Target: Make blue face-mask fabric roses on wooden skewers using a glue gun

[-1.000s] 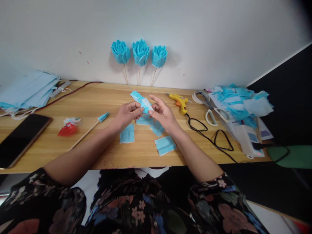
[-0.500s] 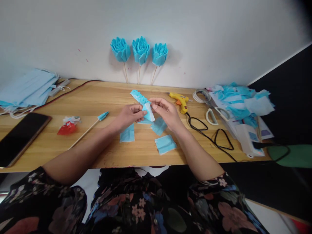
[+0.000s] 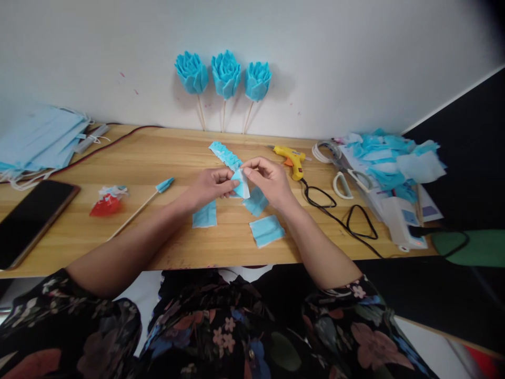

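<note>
A wooden desk (image 3: 165, 155) is set against a pale wall (image 3: 335, 68). Above its middle, a blue-and-white piece (image 3: 243, 185) is held between the two hands: its lower left side is pinched between thumb and fingers of the left hand (image 3: 213, 185), its upper corner between thumb and forefinger of the right hand (image 3: 268, 181). A gathered blue strip (image 3: 222, 151) is seen just beyond; whether it is joined to the piece cannot be told. Nearby, one blue square (image 3: 204, 215) is partly hidden by the left hand, a second (image 3: 255, 202) by the right, while a third (image 3: 267, 230) is left uncovered. To the left are placed a blue-tipped stick (image 3: 136, 213), its lower end met by the left forearm in view, a red packet (image 3: 106, 205) and a phone (image 3: 33, 221). To the right, a yellow glue gun (image 3: 291, 159), white-handled scissors (image 3: 342, 186) and heaped scraps (image 3: 390, 158) are arranged. Three blue flowers (image 3: 226, 73) are stood along the rear edge. Both forearms are angled inward, wrists held low over the desk.
</note>
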### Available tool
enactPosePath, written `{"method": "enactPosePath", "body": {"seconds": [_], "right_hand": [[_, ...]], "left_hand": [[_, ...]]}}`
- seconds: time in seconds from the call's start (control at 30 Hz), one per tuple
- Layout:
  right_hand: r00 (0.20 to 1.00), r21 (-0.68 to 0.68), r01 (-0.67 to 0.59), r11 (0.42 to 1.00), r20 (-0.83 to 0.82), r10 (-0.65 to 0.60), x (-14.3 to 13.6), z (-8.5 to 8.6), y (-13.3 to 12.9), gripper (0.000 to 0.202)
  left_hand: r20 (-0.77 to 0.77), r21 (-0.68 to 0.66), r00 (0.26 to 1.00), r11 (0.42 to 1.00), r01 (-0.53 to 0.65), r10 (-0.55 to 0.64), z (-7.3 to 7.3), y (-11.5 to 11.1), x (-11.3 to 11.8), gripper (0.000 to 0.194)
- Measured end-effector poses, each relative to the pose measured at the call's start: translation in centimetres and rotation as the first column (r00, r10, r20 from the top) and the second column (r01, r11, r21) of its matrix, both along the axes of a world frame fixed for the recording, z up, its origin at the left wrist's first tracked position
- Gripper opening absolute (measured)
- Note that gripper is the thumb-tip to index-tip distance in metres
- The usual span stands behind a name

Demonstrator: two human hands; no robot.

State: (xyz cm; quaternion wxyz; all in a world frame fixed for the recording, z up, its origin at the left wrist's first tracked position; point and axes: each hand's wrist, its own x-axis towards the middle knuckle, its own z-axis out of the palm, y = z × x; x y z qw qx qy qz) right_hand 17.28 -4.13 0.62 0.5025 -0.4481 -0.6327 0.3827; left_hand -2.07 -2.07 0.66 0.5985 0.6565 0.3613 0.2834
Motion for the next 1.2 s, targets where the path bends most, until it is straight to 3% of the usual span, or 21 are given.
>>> {"method": "enactPosePath", "body": {"seconds": [0.37, 0.63, 0.97, 1.2], "right_hand": [[1.0, -0.013, -0.002, 1.0, 0.005, 0.002, 0.0, -0.3, 0.1, 0.018], [0.996, 0.103, -0.063, 0.993, 0.07, 0.056, 0.6, -0.1, 0.4, 0.011], [0.968, 0.269, -0.085, 0.96, 0.252, 0.015, 1.4, 0.2, 0.7, 0.01], [0.942, 0.315, -0.107, 0.943, 0.336, -0.006, 1.6, 0.2, 0.8, 0.011]], "left_hand": [[0.044, -0.05, 0.997, 0.997, -0.065, 0.067, -0.2, 0.0, 0.0, 0.033], [0.053, -0.099, 0.987, 0.984, -0.145, 0.151, -0.7, 0.3, 0.0, 0.032], [0.117, -0.163, 0.978, 0.975, -0.153, 0.173, -0.7, 0.3, -0.1, 0.028], [0.175, -0.188, 0.972, 0.974, -0.125, 0.159, -0.9, 0.5, -0.1, 0.026]]}}
